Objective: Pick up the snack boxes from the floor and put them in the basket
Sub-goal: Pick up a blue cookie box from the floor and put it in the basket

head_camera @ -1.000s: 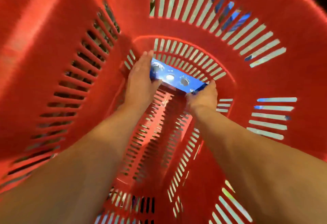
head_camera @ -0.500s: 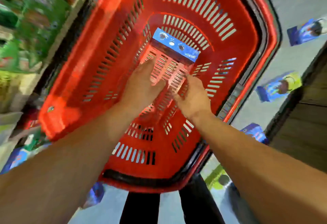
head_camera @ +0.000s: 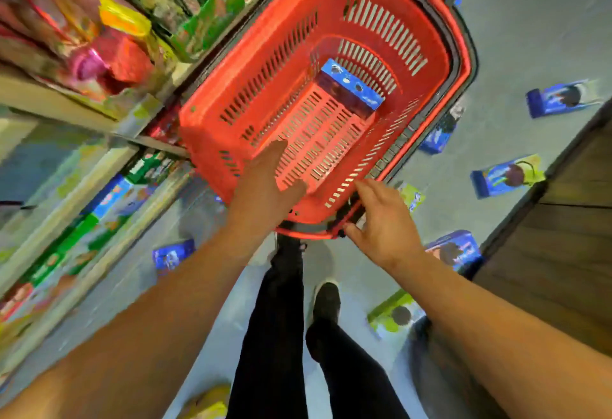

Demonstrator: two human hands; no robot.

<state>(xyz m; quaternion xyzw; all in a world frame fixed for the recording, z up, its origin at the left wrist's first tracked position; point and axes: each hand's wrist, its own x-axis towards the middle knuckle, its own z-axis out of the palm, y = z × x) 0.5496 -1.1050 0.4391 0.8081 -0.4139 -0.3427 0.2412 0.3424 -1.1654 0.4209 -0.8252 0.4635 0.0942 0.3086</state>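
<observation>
A red slatted basket stands on the floor ahead of me. One blue snack box stands on edge at the far end of its bottom. My left hand hovers over the basket's near rim with straight fingers and holds nothing. My right hand is at the near right corner, fingers relaxed, thumb touching the rim. Several blue snack boxes lie on the grey floor: one at the left, one near my right wrist, two further right, one beside the basket.
Shelves stocked with packets run along the left. A dark wooden unit stands at the right. Green-and-blue boxes lie near my feet. A yellow pack lies at the bottom.
Both hands let go of the blue box at the basket's bottom and drew back up to the near rim. The view pulled up and away from the basket.
</observation>
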